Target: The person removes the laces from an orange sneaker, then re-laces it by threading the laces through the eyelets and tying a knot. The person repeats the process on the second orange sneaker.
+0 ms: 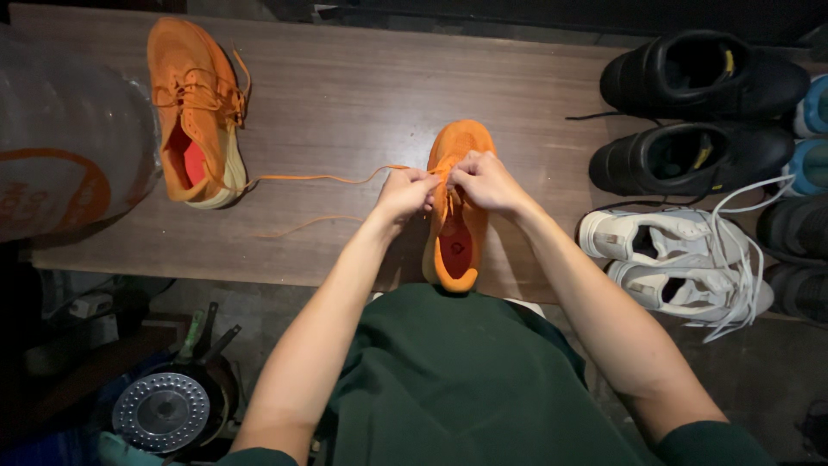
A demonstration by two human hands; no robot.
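pinching the thin orange lace (345, 179) at the throat of the orange knit sneaker (457, 216), left hand (404, 193) and right hand (485, 181) are both closed on it. sneaker stands mid-bench, toe away, heel at the near edge of the dark wooden bench (362, 95). lace trails left toward a second orange sneaker (194, 112). right side: two black shoes (699, 112), pair of white lace-up sneakers (673, 263).
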